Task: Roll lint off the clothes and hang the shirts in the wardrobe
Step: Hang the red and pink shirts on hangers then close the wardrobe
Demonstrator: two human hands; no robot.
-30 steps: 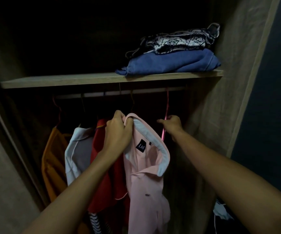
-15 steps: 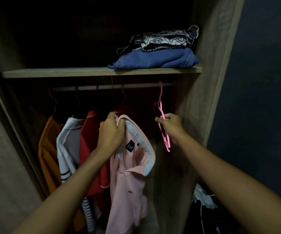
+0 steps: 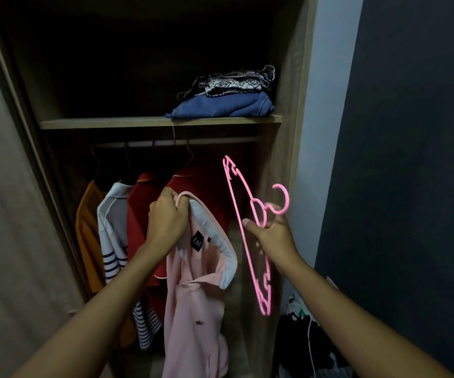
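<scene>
A pale pink shirt [image 3: 195, 309] with a light blue collar hangs down in front of the open wardrobe, held up at the collar by my left hand [image 3: 167, 218]. To its right, my right hand [image 3: 270, 233] grips a pink plastic hanger [image 3: 250, 241] near its neck. The hanger is tilted on end and free of the rail [image 3: 176, 144], with its hook pointing right. Hanger and shirt are apart.
On the rail hang an orange garment [image 3: 88, 236], a white striped shirt [image 3: 112, 230] and red garments [image 3: 144, 214]. Folded blue and patterned clothes [image 3: 228, 96] lie on the shelf [image 3: 111, 122]. The wardrobe's side panel [image 3: 294, 132] stands right; a heap of clothes [image 3: 307, 336] lies lower right.
My right hand has lifted the pink hanger off the rail and pulled it out toward me, tilting it. The left hand keeps hold of the pink shirt's collar. The view has shifted right.
</scene>
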